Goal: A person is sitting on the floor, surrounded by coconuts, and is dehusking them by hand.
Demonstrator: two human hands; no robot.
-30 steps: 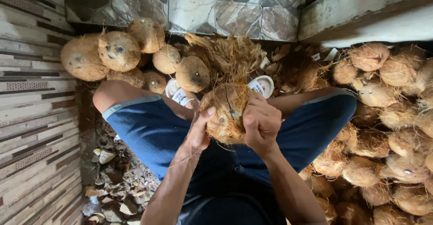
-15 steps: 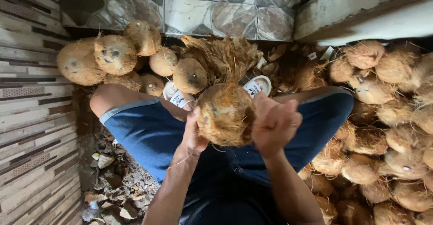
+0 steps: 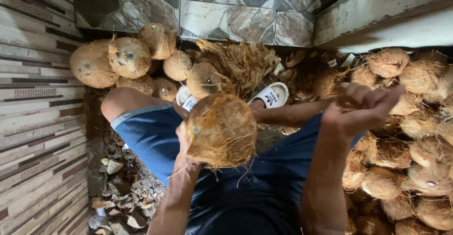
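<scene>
My left hand (image 3: 185, 143) cups the fibrous brown coconut (image 3: 222, 130) from behind, clamped on it above my lap so its round face stays exposed. My right hand (image 3: 361, 107) is raised clear, fingers curled together around pulled husk fibre. Rough husked coconuts (image 3: 415, 169) are heaped at my right.
</scene>
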